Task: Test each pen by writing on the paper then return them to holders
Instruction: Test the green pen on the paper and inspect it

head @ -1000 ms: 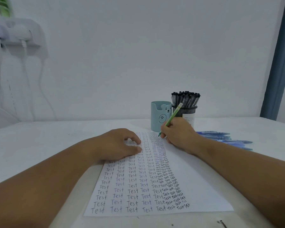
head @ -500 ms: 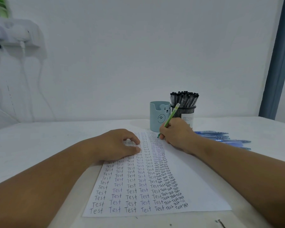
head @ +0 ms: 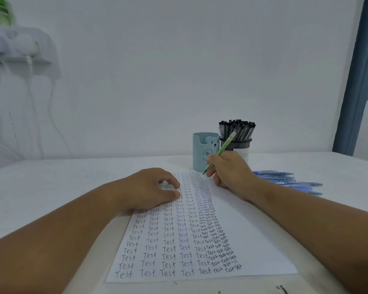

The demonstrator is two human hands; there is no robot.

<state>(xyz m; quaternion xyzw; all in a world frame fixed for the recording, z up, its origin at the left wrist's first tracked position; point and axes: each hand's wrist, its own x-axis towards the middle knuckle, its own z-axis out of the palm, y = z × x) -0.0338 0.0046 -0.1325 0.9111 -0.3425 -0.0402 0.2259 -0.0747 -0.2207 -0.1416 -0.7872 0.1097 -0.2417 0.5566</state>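
A white paper [head: 253, 240] lies in front of me, filled with columns of the word "Test". My right hand [head: 232, 170] grips a green pen [head: 224, 149] with its tip at the paper's far edge. My left hand [head: 151, 187] rests on the paper's upper left part, fingers loosely bent, holding it down. Behind the paper stand a light blue bear holder [head: 201, 153] and a black mesh holder [head: 242, 143] full of black-capped pens [head: 237, 128].
Several blue pens [head: 285, 181] lie on the white table [head: 51, 187] right of my right hand. A white wall rises close behind the holders. A wall-mounted white unit with cables [head: 19, 47] hangs at far left. A small dark object [head: 282, 289] lies near the front edge.
The green pen's tip has shifted slightly toward the paper's far edge with small writing strokes. My left hand stays put on the paper.
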